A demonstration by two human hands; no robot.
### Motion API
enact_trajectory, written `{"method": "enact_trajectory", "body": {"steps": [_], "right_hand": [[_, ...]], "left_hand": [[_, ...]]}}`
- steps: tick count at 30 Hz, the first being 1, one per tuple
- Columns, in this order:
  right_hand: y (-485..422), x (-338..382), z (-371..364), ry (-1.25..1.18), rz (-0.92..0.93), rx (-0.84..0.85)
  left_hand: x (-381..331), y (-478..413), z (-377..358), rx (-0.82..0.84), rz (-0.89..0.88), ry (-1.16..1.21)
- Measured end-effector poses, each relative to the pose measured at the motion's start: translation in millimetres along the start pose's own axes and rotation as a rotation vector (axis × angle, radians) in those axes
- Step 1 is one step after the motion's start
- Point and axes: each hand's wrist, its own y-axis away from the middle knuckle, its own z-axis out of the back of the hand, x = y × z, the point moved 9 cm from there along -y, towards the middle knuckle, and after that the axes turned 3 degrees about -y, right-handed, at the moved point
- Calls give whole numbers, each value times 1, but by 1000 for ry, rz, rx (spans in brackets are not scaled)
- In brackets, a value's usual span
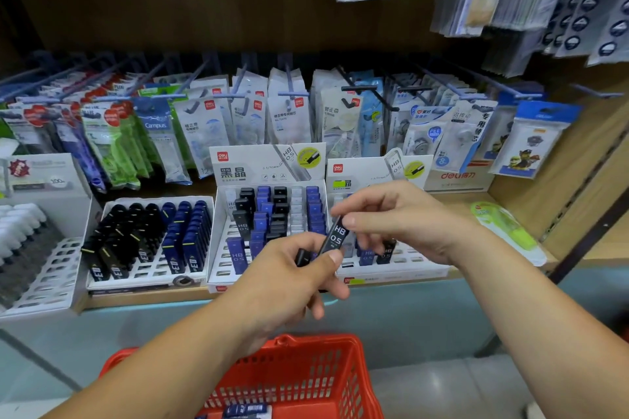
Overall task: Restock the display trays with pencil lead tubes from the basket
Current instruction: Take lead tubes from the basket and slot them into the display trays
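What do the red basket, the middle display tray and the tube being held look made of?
The red basket: moulded plastic, judging by slotted lattice walls and slight gloss. The display tray: probably printed cardboard, matte, with folded edges. The tube: likely hard glossy plastic, black, with printed white HB 0.5.

The wooden shelf (pixel 153 296) bears white display trays (pixel 213 262) from 9 o'clock to centre, a green packet (pixel 503 226) at 3 o'clock.

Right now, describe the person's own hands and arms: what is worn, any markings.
Left hand and right hand are bare: no gloves, rings or bracelets show. Both forearms are uncovered to the frame's edge, with no sleeve, watch or marking in view. Visible nails look short and unpainted.
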Motion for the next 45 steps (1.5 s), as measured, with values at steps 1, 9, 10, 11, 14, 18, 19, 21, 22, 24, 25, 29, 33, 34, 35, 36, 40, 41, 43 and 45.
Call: {"method": "enact_trajectory", "body": {"steps": [1,9,10,11,14,18,19,21,22,24,25,29,33,34,35,36,40,41,43,45], "right_hand": [[3,1,-2,-25,11,26],[30,-17,122,-79,124,-618],[34,-24,130,-85,127,-661],[37,-32,136,-102,120,-695],[39,-56,144,-163,78,-759],[30,-81,150,-203,41,-784],[29,-85,151,-194,38,-792],[27,-92,153,-170,33,-805],[26,-94,154,-158,29,-805],[23,-96,155,-136,29,-791],[22,-96,155,-124,34,-782],[14,-93,154,-5,74,-745],[3,-91,147,173,104,-686],[2,-89,145,221,111,-677],[2,-86,143,281,120,-669],[1,-82,140,342,131,-660],[-1,-75,136,419,178,-655],[-2,-75,135,444,178,-638],[-6,-76,129,515,159,-578],[-5,-76,127,528,167,-570]], "left_hand": [[-4,-1,-3,-12,-6,-6],[-38,-35,-19,-68,30,61],[-44,-40,-22,-58,26,56],[-49,-43,-26,-41,28,43],[-58,-52,-35,5,46,-101],[-63,-71,-36,-11,58,-186],[-64,-76,-36,-6,59,-182],[-68,-84,-38,25,39,-218],[-70,-89,-39,47,20,-259],[-71,-97,-38,57,-7,-331],[-73,-99,-36,35,-11,-348],[-78,-105,-30,-58,-23,-415],[-71,-112,-29,-48,4,-520],[-68,-114,-29,-32,25,-490],[-66,-116,-30,-11,48,-437],[-66,-117,-32,17,67,-372],[-66,-119,-39,107,65,-301],[-69,-119,-39,110,43,-324],[-74,-120,-38,78,2,-374],[-84,-122,-32,-14,-53,-442]]}}
